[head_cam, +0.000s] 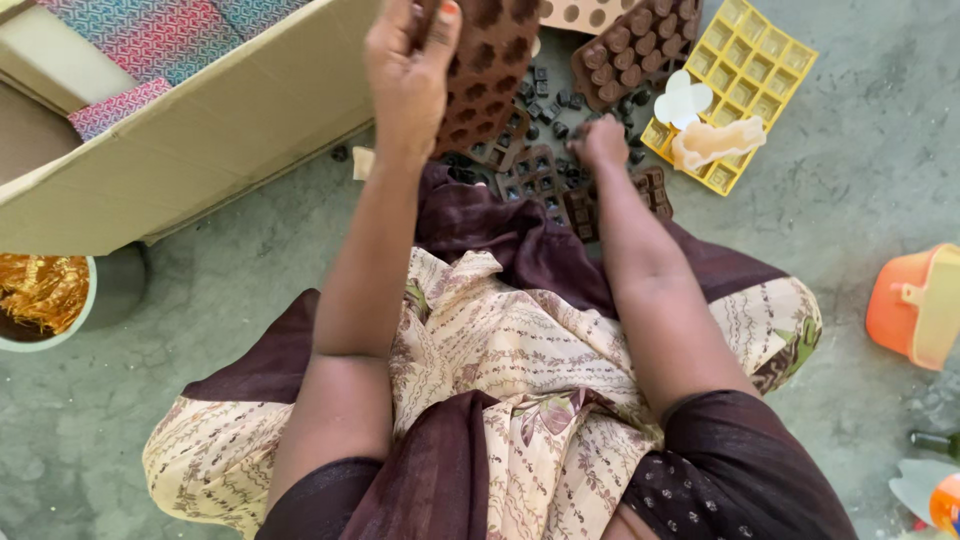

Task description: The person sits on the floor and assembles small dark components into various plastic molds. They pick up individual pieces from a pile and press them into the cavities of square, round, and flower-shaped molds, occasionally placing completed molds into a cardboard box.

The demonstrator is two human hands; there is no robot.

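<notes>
Person sits cross-legged on a grey-green floor [250, 290], head cam looking down over patterned cream cloth and dark maroon fabric on the lap.

Left hand [410, 75] is raised, far-left of centre, fingers and thumb clamped on the edge of a brown mould tray [490, 70] w/ round cavities; tray is held up off the floor, tilted, its top cut off by the frame edge.

Right hand [602, 142] is down low, just right of centre, knuckles toward the cam, fingers curled together over a scatter of small dark pieces [545, 105] on the floor. Can't tell if it actually pinches one; the fingertips are hidden.

Around that hand: several small brown moulds [535, 180] lying flat, touching or overlapping each other, near the lap edge. Farther off, a second brown mould [630, 50] w/ raised bumps, tilted, beside a yellow grid tray [760, 60] at far right. On the yellow tray's near-left part lie a pale heart-like shape [685, 100] and a cream-coloured flat piece [715, 142].

Far left: open cardboard box [200, 140] w/ colourful patterned packs inside. Near it at the left edge, a bowl [85, 310] holding gold shiny strips. Right edge: orange plastic container [915, 305], partly out of frame.
</notes>
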